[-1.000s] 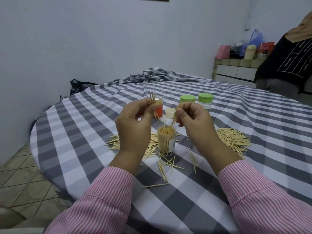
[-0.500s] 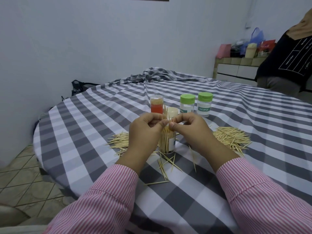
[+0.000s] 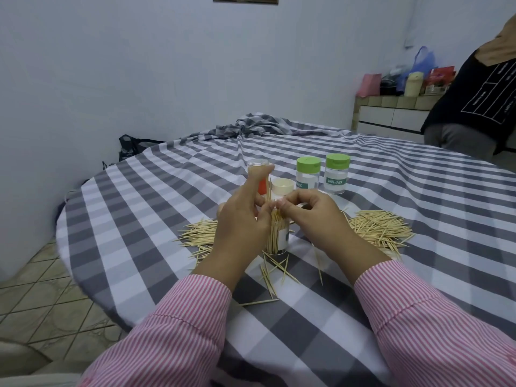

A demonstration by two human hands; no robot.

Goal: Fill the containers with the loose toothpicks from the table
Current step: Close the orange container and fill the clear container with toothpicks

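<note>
Both hands meet over the open container (image 3: 277,236), standing between two loose piles (image 3: 377,229); the left hand (image 3: 242,219) pinches a few upright toothpicks (image 3: 269,192), seemingly feeding them in; the right hand (image 3: 312,212) is curled at the rim, its grip hidden; next, guide the tips down inside.

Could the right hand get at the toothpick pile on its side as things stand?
Probably yes: the right hand pinches toothpicks over the open container, and only bare cloth lies before the right pile.

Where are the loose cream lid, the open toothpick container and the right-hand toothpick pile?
cream lid (image 3: 282,186): head view, its top.
open container (image 3: 279,237): head view, clear wall.
right toothpick pile (image 3: 377,227): head view, pile's middle.
</note>
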